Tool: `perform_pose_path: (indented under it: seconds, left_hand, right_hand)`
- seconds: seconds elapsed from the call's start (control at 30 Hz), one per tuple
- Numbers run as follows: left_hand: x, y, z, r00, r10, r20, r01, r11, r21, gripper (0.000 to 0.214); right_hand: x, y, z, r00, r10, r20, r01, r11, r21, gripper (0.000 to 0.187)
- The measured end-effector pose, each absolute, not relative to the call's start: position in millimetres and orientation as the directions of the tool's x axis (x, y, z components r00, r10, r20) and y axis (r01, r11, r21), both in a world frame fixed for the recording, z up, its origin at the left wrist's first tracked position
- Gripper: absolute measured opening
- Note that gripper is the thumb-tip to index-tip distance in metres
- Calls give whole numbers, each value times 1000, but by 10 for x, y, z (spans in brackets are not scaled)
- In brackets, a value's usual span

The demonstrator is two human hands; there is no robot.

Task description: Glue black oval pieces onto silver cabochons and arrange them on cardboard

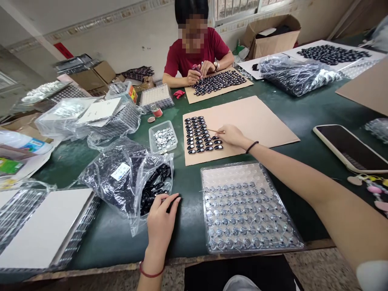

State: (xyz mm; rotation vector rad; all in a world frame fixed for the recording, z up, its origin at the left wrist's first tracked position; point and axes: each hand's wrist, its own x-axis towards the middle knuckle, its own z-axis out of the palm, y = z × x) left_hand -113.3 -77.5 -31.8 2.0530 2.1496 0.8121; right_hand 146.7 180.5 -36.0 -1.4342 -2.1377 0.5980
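Fingers of my right hand [233, 136] pinched a thin stick [214, 130], its tip at the rows of black oval pieces [199, 136] near the centre of the frame. Those of my left hand [160, 217] curled loosely, tips close together, beside the open plastic bag [104, 171] at lower left; I couldn't tell whether they held anything. I seemed to be tending the pieces one by one, and the next move probably called for a steady tip. Rows hugged the cardboard sheet's [257, 115] left edge; its right side lay bare, with a sleeved panel of clear domes [242, 211] just below.
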Motion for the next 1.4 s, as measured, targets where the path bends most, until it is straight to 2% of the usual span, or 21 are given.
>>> perform_pose_path:
  seconds: [0.1, 0.2, 0.27, 0.33, 0.4, 0.5, 0.57, 0.67, 0.77, 0.9, 1.03, 1.17, 1.3, 1.4]
  left_hand:
    - [-1106, -767, -223, -192, 936, 296, 859, 15, 512, 26]
    - [-1021, -686, -89, -326, 927, 185, 734, 125, 668, 32]
    - [-898, -565, 21, -375, 915, 147, 605, 122, 787, 34]
    - [-724, -395, 141, -365, 917, 159, 447, 23, 894, 31]
    - [-530, -207, 245, -267, 954, 134, 258, -63, 964, 26]
    - [-290, 13, 291, -98, 994, 56, 126, -44, 991, 25]
    - [-205, 69, 236, -45, 999, 30, 133, -24, 991, 27]
    - [-209, 22, 139, 0, 999, 40, 264, -39, 964, 27]
    - [-293, -93, 160, 74, 991, 114, 421, -134, 897, 30]
    - [-299, -213, 231, 114, 970, 215, 523, -243, 817, 30]
    - [-169, -251, 113, 239, 923, 303, 625, -385, 680, 23]
    - [-81, -273, 17, 353, 894, 276, 695, -448, 563, 24]
    - [-64, -272, 61, 306, 933, 192, 715, -358, 601, 26]
    - [-83, -240, 92, 237, 963, 130, 670, -259, 696, 28]
  right_hand:
    - [1523, 1723, -180, -221, 944, 244, 637, 329, -697, 26]
    - [1711, 1456, 71, -52, 946, 321, 438, 310, -844, 38]
    - [1867, 1144, 209, -71, 946, 317, 346, 322, -881, 48]
    - [2008, 768, 275, -129, 939, 318, 368, 343, -864, 52]
    - [2121, 408, 256, -286, 919, 271, 472, 381, -795, 47]
    - [2228, 44, 137, -427, 878, 215, 609, 455, -649, 40]
    - [2252, -57, 86, -461, 868, 186, 650, 473, -595, 36]
    - [2211, -64, 153, -491, 848, 201, 636, 506, -582, 34]
    - [2075, 6, 331, -479, 828, 291, 584, 548, -598, 34]
    - [1832, 65, 419, -527, 755, 392, 508, 649, -567, 30]
    - [1725, -2, 243, -583, 700, 412, 428, 696, -577, 27]
    - [1756, -96, 99, -588, 670, 453, 393, 726, -565, 24]
    - [1751, -111, 78, -565, 664, 490, 392, 738, -549, 24]
    - [1727, -97, 71, -512, 690, 512, 393, 718, -575, 22]
